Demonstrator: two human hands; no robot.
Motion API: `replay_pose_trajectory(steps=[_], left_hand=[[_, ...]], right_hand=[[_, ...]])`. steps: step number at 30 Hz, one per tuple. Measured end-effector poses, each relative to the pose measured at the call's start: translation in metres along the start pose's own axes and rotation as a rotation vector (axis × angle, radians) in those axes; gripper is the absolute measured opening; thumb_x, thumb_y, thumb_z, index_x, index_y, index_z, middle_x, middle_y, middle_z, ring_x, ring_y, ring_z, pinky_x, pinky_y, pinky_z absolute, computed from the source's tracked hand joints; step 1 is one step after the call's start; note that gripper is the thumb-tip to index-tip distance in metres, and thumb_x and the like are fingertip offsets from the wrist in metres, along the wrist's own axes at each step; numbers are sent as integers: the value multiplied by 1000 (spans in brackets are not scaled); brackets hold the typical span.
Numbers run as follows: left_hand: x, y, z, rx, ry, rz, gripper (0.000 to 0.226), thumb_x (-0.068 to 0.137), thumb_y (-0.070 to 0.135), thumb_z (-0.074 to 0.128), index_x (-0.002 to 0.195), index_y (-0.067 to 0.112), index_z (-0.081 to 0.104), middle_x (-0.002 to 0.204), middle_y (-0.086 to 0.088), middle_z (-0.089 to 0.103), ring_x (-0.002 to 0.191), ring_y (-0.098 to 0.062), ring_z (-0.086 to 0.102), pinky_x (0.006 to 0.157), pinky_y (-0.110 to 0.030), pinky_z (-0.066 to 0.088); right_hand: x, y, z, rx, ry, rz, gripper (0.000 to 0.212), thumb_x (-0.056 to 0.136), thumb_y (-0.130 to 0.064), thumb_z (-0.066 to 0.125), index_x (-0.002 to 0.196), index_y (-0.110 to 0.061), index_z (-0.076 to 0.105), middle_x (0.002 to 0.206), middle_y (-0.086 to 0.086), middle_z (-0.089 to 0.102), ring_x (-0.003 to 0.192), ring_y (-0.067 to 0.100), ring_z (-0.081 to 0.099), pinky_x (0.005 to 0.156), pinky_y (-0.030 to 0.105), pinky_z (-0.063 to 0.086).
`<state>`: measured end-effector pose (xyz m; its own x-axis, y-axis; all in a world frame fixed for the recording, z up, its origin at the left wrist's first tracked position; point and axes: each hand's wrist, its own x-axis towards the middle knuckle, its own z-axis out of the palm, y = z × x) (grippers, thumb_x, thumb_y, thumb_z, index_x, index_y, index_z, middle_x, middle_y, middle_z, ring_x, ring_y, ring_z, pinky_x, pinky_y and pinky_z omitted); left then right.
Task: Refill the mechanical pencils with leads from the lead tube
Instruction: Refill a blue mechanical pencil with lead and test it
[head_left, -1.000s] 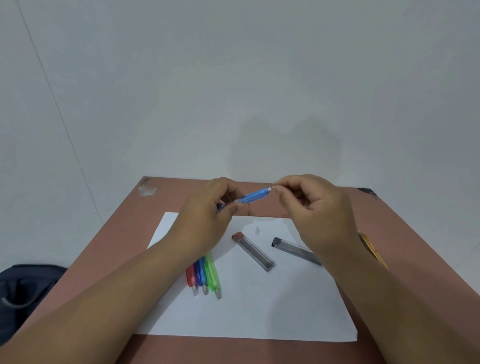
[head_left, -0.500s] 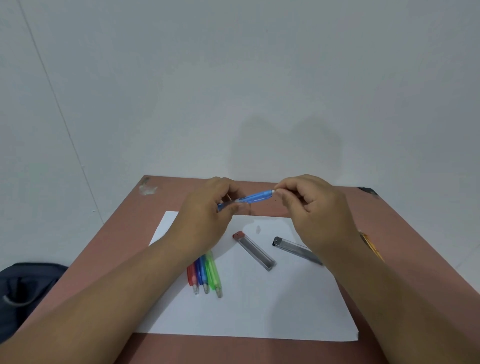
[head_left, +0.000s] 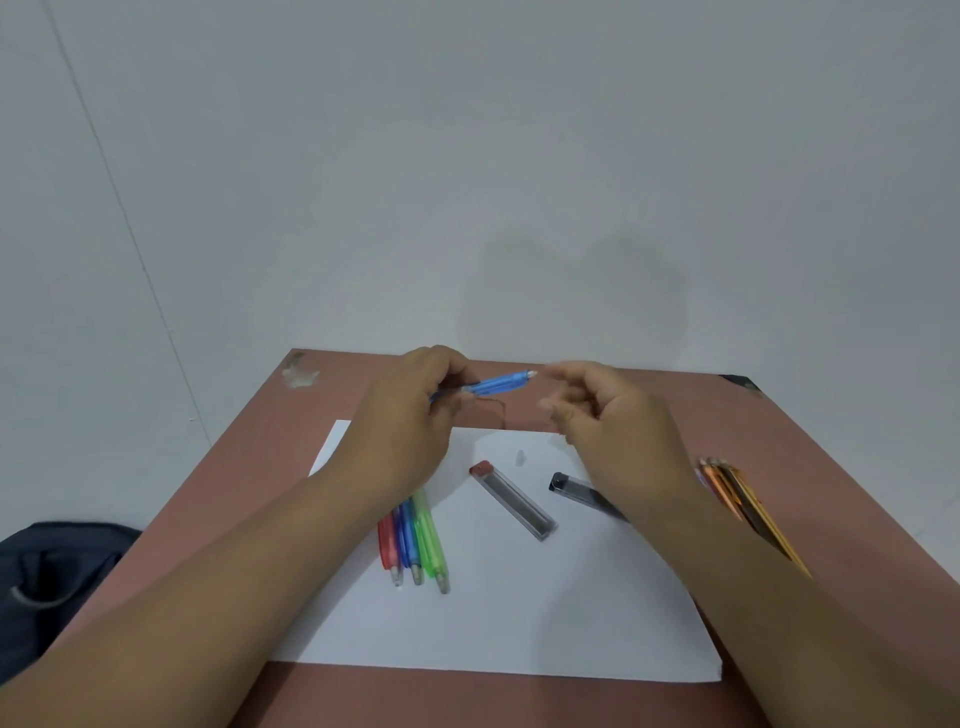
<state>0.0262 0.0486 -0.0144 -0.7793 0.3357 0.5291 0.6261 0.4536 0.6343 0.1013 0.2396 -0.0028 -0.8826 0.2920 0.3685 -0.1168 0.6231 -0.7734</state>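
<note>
Above the table's (head_left: 649, 405) far edge our left hand (head_left: 410, 415) grips the blue pencil (head_left: 491, 385), white cap end pointing right. Our right hand (head_left: 618, 415) has come off that end: half a second ago its fingertips pinched it, now there's a gap, fingers loosely curled; can't tell if they hold anything. Likely cap check done, pencil next goes down or gets opened. On the paper (head_left: 519, 613): both lead tubes (head_left: 511, 500), three pencils (head_left: 413, 540), unmoved.

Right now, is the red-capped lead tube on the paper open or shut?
Shut: the red-capped lead tube lies flat on the paper with its cap on.
</note>
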Motion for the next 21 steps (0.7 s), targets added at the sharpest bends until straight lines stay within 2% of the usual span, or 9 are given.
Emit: replay_pose_trajectory(steps=[2,5,8,10,13,15,18,21], left_hand=[[0,-1,0,32,0,-27,19,96,6,59,97,25,64,95,10,63,92,-4,56,73,-4,38],[1,-3,-1,60,3,-36,17,97,6,57,99,22,64,96,7,63,91,-9,57,73,-5,38],[1,-3,0,76,-10,-41,16,97,6,57,98,21,63,96,5,62,91,-11,56,74,-10,41],[1,-5,0,78,-15,-45,15,96,6,57,98,19,64,96,4,63,91,-13,57,76,-16,43],[2,-7,-1,75,-13,-48,16,96,5,57,98,19,65,96,4,64,92,-13,58,77,-18,44],[2,-8,-1,71,-16,-51,16,96,5,58,98,19,65,96,5,64,93,-14,58,78,-21,45],[2,-6,0,65,-28,-42,17,95,5,59,97,21,64,96,6,64,94,-13,59,77,-17,45],[1,-5,1,45,-36,-32,18,95,5,60,97,22,64,96,8,64,94,-11,59,74,-11,43]], right_hand=[[1,4,4,-265,-136,-37,21,92,-19,71,110,-29,75,96,-10,64,84,6,58,72,7,39],[1,7,13,-421,-296,-72,21,95,-24,68,115,-23,75,110,-7,65,99,11,57,74,11,32],[1,3,16,-447,-327,-106,17,98,-19,64,109,-17,76,109,-6,70,90,4,51,70,1,33],[0,1,17,-389,-286,-70,15,98,-16,64,103,-18,77,101,-7,72,81,3,53,66,0,35],[-1,-3,12,-85,-47,46,12,92,-17,70,90,-26,79,75,-17,70,63,-3,59,60,5,42],[-1,-8,6,123,78,90,11,88,-18,75,88,-29,79,72,-19,71,69,-1,65,68,13,49],[-4,-16,1,319,133,127,8,86,-20,79,87,-28,79,81,-8,77,83,22,73,81,39,61],[-7,-20,1,373,123,138,7,87,-18,79,88,-24,80,83,-6,78,85,17,75,89,42,60]])
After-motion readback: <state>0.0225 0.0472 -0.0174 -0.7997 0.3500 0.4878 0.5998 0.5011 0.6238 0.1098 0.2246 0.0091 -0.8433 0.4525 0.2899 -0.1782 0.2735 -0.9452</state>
